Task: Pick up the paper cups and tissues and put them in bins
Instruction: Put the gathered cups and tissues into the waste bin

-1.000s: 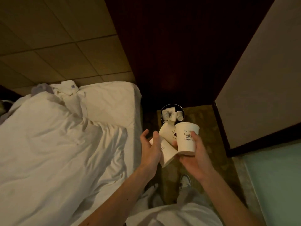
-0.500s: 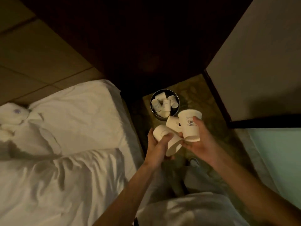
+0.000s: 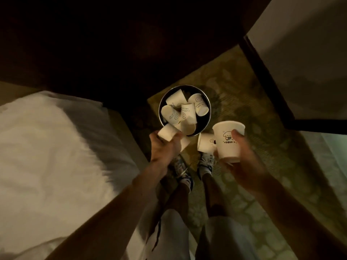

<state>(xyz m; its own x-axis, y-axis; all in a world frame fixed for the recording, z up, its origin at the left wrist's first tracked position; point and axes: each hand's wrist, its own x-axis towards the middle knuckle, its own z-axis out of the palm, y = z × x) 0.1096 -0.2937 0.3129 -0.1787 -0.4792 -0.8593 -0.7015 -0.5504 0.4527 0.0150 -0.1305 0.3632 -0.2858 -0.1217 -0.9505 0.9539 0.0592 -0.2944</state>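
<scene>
A round dark bin (image 3: 208, 117) stands on the floor and holds several white paper cups (image 3: 187, 111). My left hand (image 3: 163, 147) grips a white paper cup (image 3: 167, 132) lying sideways just below the bin's near rim. My right hand (image 3: 244, 156) holds two white printed cups to the right of the bin: an upright cup (image 3: 226, 139) with a cartoon print, and a second cup (image 3: 205, 145) tipped sideways beside it. No tissues are visible.
A bed with white sheets (image 3: 52, 147) fills the left side. Dark wooden furniture (image 3: 131, 44) rises behind the bin. A pale wall panel with dark trim (image 3: 300, 62) is on the right. My shoes (image 3: 184, 173) stand on patterned carpet (image 3: 244, 91).
The view has tilted down and closer to the bin. My hands have separated: the left took one cup toward the bin's rim, the right keeps two cups.
</scene>
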